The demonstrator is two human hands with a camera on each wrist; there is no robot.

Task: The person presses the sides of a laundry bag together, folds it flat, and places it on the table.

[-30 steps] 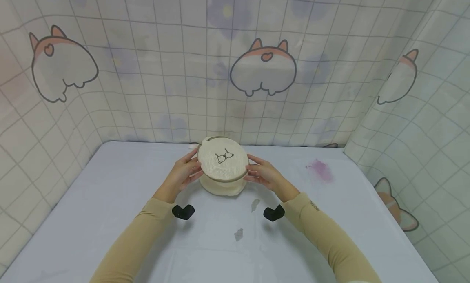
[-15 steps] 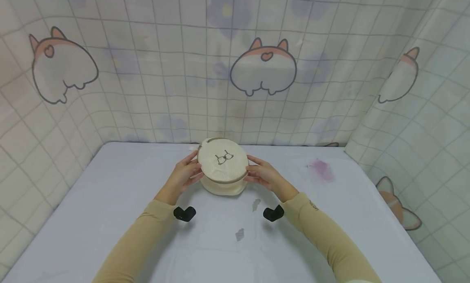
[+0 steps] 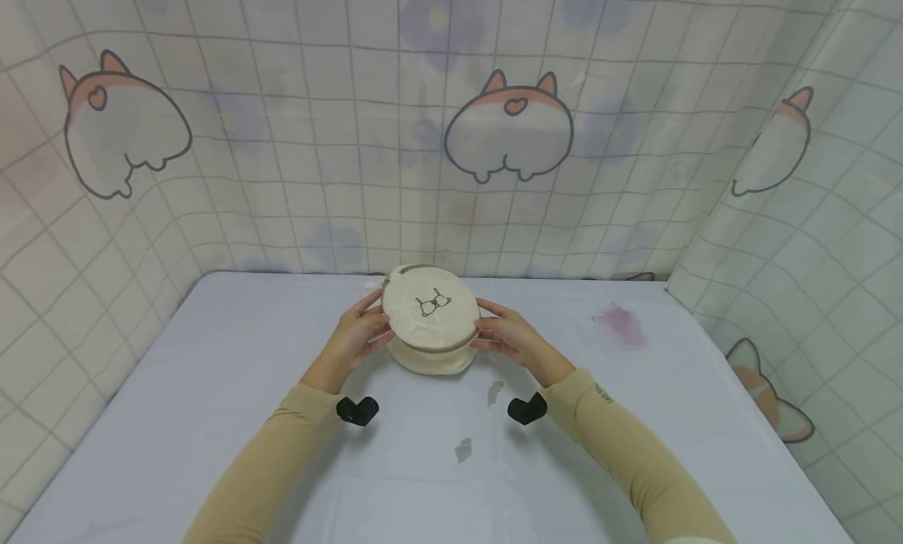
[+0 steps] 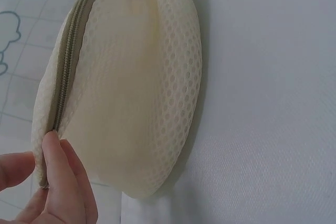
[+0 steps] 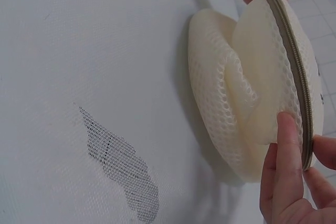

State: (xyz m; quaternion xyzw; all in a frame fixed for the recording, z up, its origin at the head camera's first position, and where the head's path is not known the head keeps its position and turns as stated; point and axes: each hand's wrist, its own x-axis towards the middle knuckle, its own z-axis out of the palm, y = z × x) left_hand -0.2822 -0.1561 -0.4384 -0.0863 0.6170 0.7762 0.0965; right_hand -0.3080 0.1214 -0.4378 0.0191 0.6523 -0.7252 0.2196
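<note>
A cream mesh laundry bag [image 3: 440,334], round with a line drawing of a bra on its lid, stands on the far part of the table. Its top tilts toward me, and the soft lower body sags against the tabletop. My left hand [image 3: 354,336] pinches the rim at the left between thumb and fingers. On the opposite side my right hand [image 3: 515,338] grips the rim the same way. A khaki zipper [image 4: 71,51] runs round the edge in the left wrist view, and it looks closed along the stretch seen in the right wrist view.
The table [image 3: 226,356] has a white cover with grey worn patches [image 3: 463,450] near the middle and a pink stain [image 3: 621,324] at the right. Behind it hangs a checked curtain [image 3: 324,175] with cartoon corgi prints. A black wrist device [image 3: 357,411] shows beside each sleeve.
</note>
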